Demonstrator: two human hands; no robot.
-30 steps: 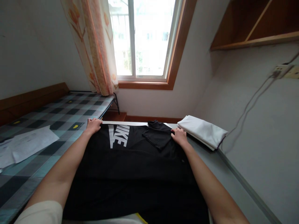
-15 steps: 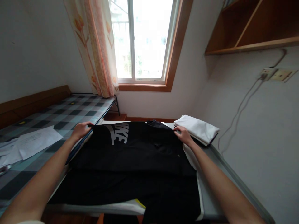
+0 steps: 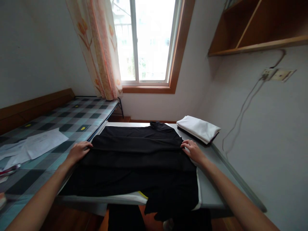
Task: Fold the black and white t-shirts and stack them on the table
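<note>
A black T-shirt (image 3: pixel 141 175) lies spread sideways over the table, its collar at the far right. A folded band of its cloth runs across the middle between my hands. At the left end of that fold, my left hand (image 3: pixel 79 151) pinches the fabric edge. My right hand (image 3: pixel 193 150) grips the opposite end, near the collar side. No printed logo shows on the shirt. Its near right part, probably a sleeve, hangs over the table's front edge. Under the shirt, a white layer with a yellow-edged corner (image 3: pixel 143 194) peeks out.
Folded white cloth (image 3: pixel 199 129) rests on the grey table (image 3: pixel 214 189) beyond my right hand. To the left stands a bed (image 3: pixel 55 123) with a checked cover, and papers (image 3: pixel 36 146) lie on it. A cable (image 3: pixel 240 112) hangs down the right wall from a socket.
Both hands have come down and toward me, carrying the shirt's far edge over into a fold. The white printed logo has gone out of sight. The camera view has shifted slightly.
</note>
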